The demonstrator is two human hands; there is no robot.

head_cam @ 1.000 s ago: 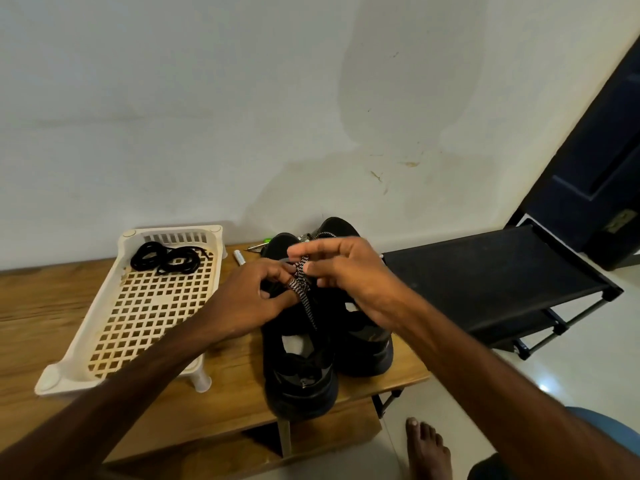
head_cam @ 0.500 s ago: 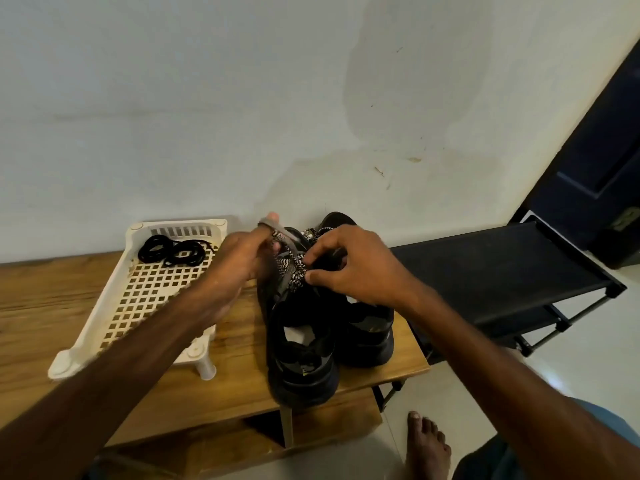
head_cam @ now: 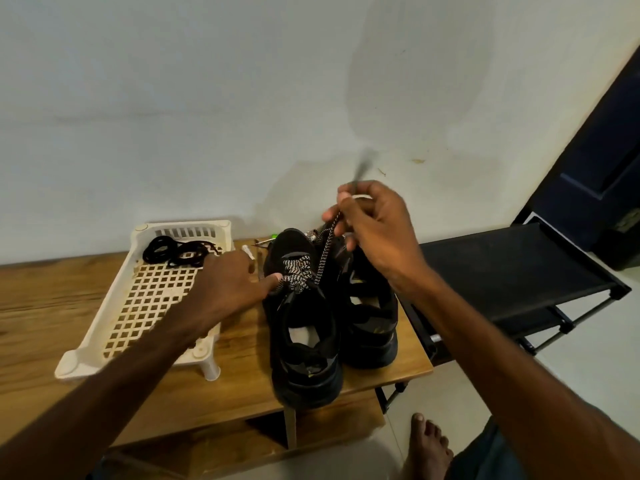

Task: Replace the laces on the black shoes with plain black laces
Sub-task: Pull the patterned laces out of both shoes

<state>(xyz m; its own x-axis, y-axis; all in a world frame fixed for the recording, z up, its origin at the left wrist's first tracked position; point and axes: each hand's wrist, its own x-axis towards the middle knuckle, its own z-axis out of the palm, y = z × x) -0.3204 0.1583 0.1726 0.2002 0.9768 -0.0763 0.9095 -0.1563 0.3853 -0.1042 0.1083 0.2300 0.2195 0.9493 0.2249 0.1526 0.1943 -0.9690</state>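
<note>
Two black shoes stand side by side on the wooden table [head_cam: 52, 306], heels toward me: the left shoe [head_cam: 304, 341] and the right shoe [head_cam: 370, 323]. The left shoe carries a black-and-white patterned lace [head_cam: 294, 271]. My right hand [head_cam: 374, 223] pinches one strand of that lace and holds it up taut above the shoes, its free end blurred against the wall. My left hand [head_cam: 228, 282] presses its fingertips against the left shoe's side by the lacing. Plain black laces [head_cam: 180, 252] lie coiled in the white tray [head_cam: 104, 327].
The tray has a lattice floor and short legs and stands left of the shoes. Small items, one with a green tip [head_cam: 273, 237], lie behind the shoes by the wall. A black rack [head_cam: 512, 271] stands right of the table. My bare foot [head_cam: 429, 445] is on the floor.
My right hand has risen and pulled a strand of the patterned lace up out of the shoe. My left hand has dropped from the lace to the shoe's side.
</note>
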